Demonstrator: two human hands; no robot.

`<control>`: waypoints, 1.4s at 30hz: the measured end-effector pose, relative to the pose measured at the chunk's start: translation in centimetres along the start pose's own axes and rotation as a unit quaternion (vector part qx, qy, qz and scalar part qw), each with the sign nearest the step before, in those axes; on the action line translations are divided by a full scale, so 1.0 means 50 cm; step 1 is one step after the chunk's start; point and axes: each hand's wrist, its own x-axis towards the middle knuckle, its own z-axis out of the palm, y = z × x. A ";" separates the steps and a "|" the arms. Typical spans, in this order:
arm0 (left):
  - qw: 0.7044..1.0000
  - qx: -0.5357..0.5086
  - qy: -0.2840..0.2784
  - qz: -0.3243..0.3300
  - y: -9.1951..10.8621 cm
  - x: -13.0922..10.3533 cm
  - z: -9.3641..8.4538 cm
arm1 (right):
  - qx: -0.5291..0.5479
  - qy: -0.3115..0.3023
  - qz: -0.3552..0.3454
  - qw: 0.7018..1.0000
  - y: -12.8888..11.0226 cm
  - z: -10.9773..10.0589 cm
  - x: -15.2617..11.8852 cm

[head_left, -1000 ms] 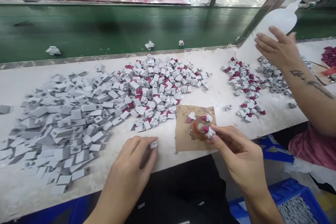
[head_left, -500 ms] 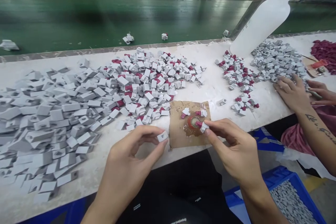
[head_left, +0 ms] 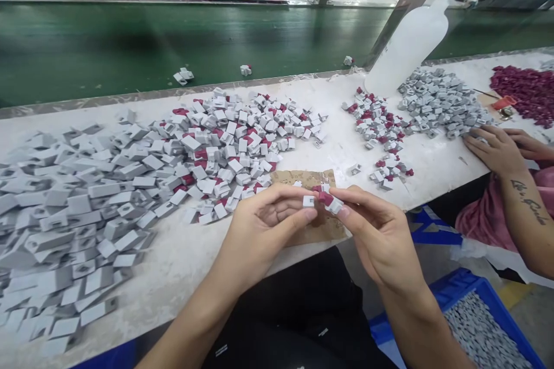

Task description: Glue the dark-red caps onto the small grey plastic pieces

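Observation:
My left hand (head_left: 264, 230) pinches a small grey plastic block (head_left: 309, 201) between thumb and fingers. My right hand (head_left: 376, 233) holds a grey piece with a red insert (head_left: 329, 202) right beside it, the two parts almost touching. Both hands hover over a brown cardboard square (head_left: 303, 177) at the table's front edge. A large heap of plain grey blocks (head_left: 73, 202) lies to the left, and a heap of grey blocks with red inserts (head_left: 242, 138) sits just behind the hands.
A white table (head_left: 346, 150) runs beside a green conveyor belt (head_left: 173, 40) carrying a few stray pieces. A white squeeze bottle (head_left: 407, 40) leans at the back right. A co-worker's hands (head_left: 497, 150) rest by another grey pile (head_left: 441, 101). Blue bin (head_left: 480, 328) below right.
My left hand lifted its grey block from the table and brought it right to meet the piece in my right hand. The co-worker's hand left the bottle and dropped to the table.

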 end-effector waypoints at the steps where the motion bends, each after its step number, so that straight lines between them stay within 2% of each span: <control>1: 1.000 -0.003 -0.002 -0.002 0.000 0.001 0.000 | 0.002 -0.001 -0.002 1.000 0.001 0.000 0.001; 7: 1.000 -0.011 -0.016 -0.005 -0.005 0.003 -0.006 | -0.044 -0.007 -0.017 0.999 -0.011 0.000 0.005; 11: 0.999 0.002 -0.049 -0.021 0.003 0.003 -0.013 | -0.080 -0.053 -0.014 0.995 -0.033 -0.002 0.009; 14: 0.998 0.026 -0.052 -0.008 0.029 0.002 -0.023 | -0.067 -0.091 -0.005 0.994 -0.053 0.003 0.022; 17: 0.995 0.088 -0.037 0.025 0.073 0.002 -0.049 | -0.054 -0.148 0.015 0.987 -0.083 0.017 0.069; 19: 0.988 0.150 -0.009 0.043 0.109 0.003 -0.078 | -0.070 -0.227 0.029 0.971 -0.108 0.037 0.134; 21: 0.971 0.220 0.058 0.072 0.146 0.008 -0.113 | -0.138 -0.283 0.009 0.949 -0.128 0.072 0.231; 22: 0.957 0.256 0.103 0.093 0.164 0.013 -0.131 | -0.194 -0.289 -0.016 0.938 -0.132 0.099 0.290; 24: 0.920 0.314 0.192 0.136 0.196 0.031 -0.163 | -0.326 -0.232 -0.091 0.912 -0.125 0.170 0.413; 25: 0.902 0.334 0.227 0.152 0.210 0.044 -0.176 | -0.395 -0.204 -0.116 0.888 -0.114 0.212 0.472; 26: 0.888 0.347 0.255 0.162 0.222 0.061 -0.185 | -0.453 -0.204 -0.124 0.859 -0.099 0.257 0.525; 27: 0.877 0.357 0.275 0.165 0.233 0.081 -0.192 | -0.465 -0.214 -0.126 0.850 -0.082 0.301 0.571; 30: 0.861 0.383 0.300 0.148 0.263 0.157 -0.201 | -0.476 -0.247 -0.127 0.835 -0.040 0.401 0.658; 32: 0.856 0.400 0.300 0.134 0.281 0.219 -0.206 | -0.482 -0.256 -0.121 0.829 -0.030 0.419 0.687; 33: 0.856 0.406 0.293 0.126 0.291 0.253 -0.210 | -0.486 -0.254 -0.116 0.828 -0.032 0.411 0.696; 35: 0.865 0.416 0.264 0.099 0.305 0.327 -0.219 | -0.490 -0.232 -0.109 0.833 -0.048 0.366 0.706; 38: 0.878 0.434 0.200 0.041 0.308 0.447 -0.224 | -0.490 -0.163 -0.094 0.851 -0.097 0.244 0.684; 40: 0.880 0.445 0.163 0.032 0.293 0.520 -0.213 | -0.485 -0.121 -0.076 0.863 -0.132 0.150 0.631; 42: 0.878 0.452 0.139 0.075 0.270 0.574 -0.192 | -0.473 -0.104 -0.056 0.873 -0.155 0.065 0.545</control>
